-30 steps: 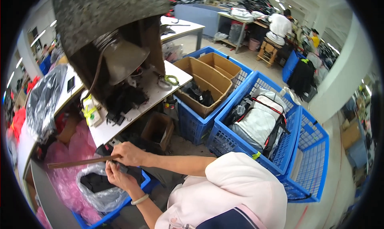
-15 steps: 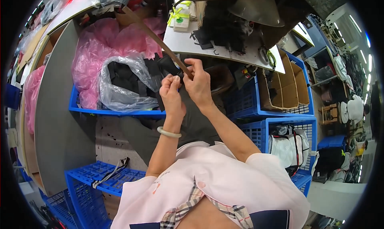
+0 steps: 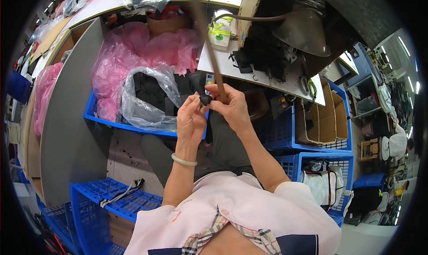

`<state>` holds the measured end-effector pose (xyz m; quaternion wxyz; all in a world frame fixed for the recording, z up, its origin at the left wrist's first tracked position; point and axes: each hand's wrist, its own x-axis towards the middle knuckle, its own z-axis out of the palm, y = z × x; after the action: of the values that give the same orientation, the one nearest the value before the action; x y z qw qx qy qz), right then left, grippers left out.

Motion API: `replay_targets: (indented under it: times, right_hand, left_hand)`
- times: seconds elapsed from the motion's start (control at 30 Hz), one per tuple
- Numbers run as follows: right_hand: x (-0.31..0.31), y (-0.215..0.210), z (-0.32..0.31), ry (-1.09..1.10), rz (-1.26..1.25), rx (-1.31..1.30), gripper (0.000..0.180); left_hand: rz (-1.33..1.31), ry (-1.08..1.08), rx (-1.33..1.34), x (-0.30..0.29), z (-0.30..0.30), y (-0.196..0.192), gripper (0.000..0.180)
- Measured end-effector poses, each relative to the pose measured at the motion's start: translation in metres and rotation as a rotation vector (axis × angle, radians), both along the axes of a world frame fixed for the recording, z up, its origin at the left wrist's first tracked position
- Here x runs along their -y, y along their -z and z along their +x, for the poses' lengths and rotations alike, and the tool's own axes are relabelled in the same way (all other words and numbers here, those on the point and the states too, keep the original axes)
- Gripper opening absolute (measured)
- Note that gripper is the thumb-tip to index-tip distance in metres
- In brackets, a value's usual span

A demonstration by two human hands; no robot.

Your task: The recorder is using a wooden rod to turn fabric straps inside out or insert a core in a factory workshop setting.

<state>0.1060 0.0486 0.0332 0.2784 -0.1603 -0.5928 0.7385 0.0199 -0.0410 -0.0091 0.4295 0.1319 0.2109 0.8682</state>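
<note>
At the centre of the frame, two hands meet over a small black part [image 3: 204, 99], the left hand [image 3: 191, 117] pinching it from below with curled fingers and the right hand [image 3: 231, 107] closed on it from the right, thumb and forefinger pressed to its top. Both forearms rise from the lower edge, out of pale pink sleeves; a light green bangle [image 3: 184, 160] circles the left wrist. A thin brown strap [image 3: 208, 45] runs from the right hand's grip up to the top edge of the frame.

Behind the hands, a blue plastic crate [image 3: 133, 127] holds a clear plastic bag [image 3: 145, 99] of dark pieces, with crumpled pink plastic bags [image 3: 129, 59] heaped above and to its left. Upper centre, a white bottle with a yellow-green band [image 3: 220, 32] stands on the pale surface [image 3: 267, 79], beside a cluster of black parts [image 3: 263, 61]. A dark metal funnel-shaped hood [image 3: 303, 32] hangs over that surface at upper right, partly hiding what lies behind it. A grey panel [image 3: 71, 121] slants down the left side.

At right, open cardboard boxes [image 3: 323, 121] sit in another blue crate, and a white bag [image 3: 321, 181] fills a crate at lower right. Lower left, a blue crate [image 3: 120, 201] carries a loose black-and-white strap [image 3: 121, 193]. At the far right edge, a person in white [image 3: 392, 143] sits well apart.
</note>
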Motion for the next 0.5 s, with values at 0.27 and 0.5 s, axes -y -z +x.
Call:
replay_targets:
  times: [0.27,0.5]
  right_hand:
    - [0.01,0.008,-0.016,0.171,0.5,0.075,0.041]
    - [0.02,0.006,-0.027,0.189,0.076,-0.071,0.041]
  left_hand:
    - [-0.141,-0.212,-0.046,-0.005,-0.008,-0.001,0.01]
    - [-0.102,-0.225,-0.083,-0.003,-0.012,0.001,0.025]
